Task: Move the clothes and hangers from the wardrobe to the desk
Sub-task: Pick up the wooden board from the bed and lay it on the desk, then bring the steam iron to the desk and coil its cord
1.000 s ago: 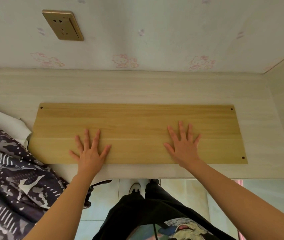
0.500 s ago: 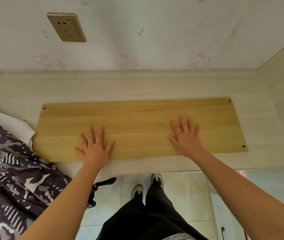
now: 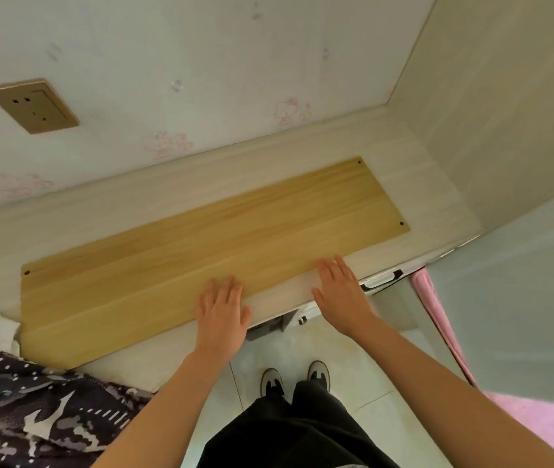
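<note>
A pale wooden desk [image 3: 421,170] runs along the wall, and a yellow wooden board [image 3: 201,251] lies flat on it. My left hand [image 3: 223,315] hovers flat, fingers straight, over the board's near edge. My right hand [image 3: 339,292] is spread flat over the desk's front edge, just right of the left one. Neither hand holds anything. A dark patterned piece of clothing [image 3: 25,413] lies heaped on the desk at the bottom left. No hanger and no wardrobe is in view.
A gold wall socket [image 3: 34,106] sits on the wallpapered wall above the desk. A beige side panel [image 3: 505,113] closes the desk on the right. A drawer handle [image 3: 380,280] shows under the desk edge, a pink cloth [image 3: 437,315] to the right, tiled floor below.
Both hands have slid back from the middle of the board to its near edge and drawn closer together. The view has swung to the right and tilted.
</note>
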`<state>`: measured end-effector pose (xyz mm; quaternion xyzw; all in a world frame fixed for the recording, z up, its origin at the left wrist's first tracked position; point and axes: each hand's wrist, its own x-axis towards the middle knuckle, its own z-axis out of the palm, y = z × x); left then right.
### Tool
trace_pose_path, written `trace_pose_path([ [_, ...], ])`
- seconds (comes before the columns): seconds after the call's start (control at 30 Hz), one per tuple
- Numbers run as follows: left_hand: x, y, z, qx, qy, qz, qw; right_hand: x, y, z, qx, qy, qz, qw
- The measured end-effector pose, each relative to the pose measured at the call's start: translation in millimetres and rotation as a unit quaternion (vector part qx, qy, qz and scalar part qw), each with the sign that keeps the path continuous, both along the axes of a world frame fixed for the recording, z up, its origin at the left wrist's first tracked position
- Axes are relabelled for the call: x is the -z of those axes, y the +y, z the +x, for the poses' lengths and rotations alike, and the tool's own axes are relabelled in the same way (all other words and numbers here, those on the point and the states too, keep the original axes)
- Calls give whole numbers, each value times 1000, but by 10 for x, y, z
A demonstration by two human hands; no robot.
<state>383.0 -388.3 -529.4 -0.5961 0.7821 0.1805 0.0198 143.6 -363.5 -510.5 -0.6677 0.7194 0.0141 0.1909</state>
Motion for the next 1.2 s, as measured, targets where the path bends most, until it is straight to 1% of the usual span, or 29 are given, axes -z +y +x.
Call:
trace_pose_path([
  [0.07,-29,51,-154,48,25,-40,998,-33,226,-69,15,7,0,1000],
  [0.13,-60,104,-323,92,45,-60,993,-70,469,-135,31,15,-1,999],
  [0.23,-129,200,-579,149,78,-68,983,-116,837,-237,67,14,1,998],
  [0.37,-224,450,-938,215,92,-68,970,-182,1384,-382,130,0,1,991],
  [0.53,-252,969,-1390,304,109,-73,944,-232,2171,-553,205,0,-7,979],
  [0.7,-285,1747,-1857,377,112,-58,918,-267,3091,-736,278,9,-15,961],
  [0.93,-244,3002,-2348,455,120,-40,882,-246,4438,-939,384,8,-25,923],
  [1.07,-252,3821,-2641,504,130,-22,854,-252,5298,-1014,460,3,-31,888],
  [1.2,-284,4420,-2924,560,137,-22,817,-296,5969,-1080,532,1,-44,846],
])
